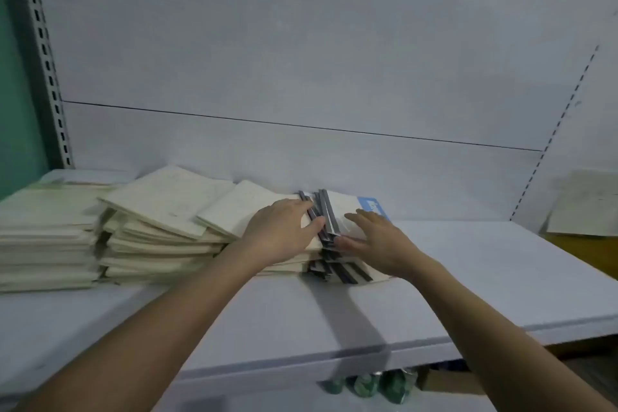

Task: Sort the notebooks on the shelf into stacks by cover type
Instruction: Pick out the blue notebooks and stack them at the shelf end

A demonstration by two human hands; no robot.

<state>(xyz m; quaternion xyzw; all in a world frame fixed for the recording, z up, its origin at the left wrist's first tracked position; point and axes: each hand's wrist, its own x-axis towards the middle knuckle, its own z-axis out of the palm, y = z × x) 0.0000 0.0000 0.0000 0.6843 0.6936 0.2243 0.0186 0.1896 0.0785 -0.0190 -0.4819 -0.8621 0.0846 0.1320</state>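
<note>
Cream-covered notebooks lie in uneven stacks (157, 231) along the back of the white shelf (468, 278). To their right sits a stack of notebooks with dark grey spines (329, 221); its top cover is white with a blue label (373, 206). My left hand (284, 231) rests flat on the cream notebooks, fingertips touching the grey spines. My right hand (378, 244) lies with straight fingers on the white cover, thumb against the spines. Neither hand grips anything.
A taller neat cream stack (43, 237) stands at the far left beside a slotted metal upright (43, 53). Loose cream sheets (588, 207) lean at the far right. Green packages (368, 385) sit below the shelf's front edge.
</note>
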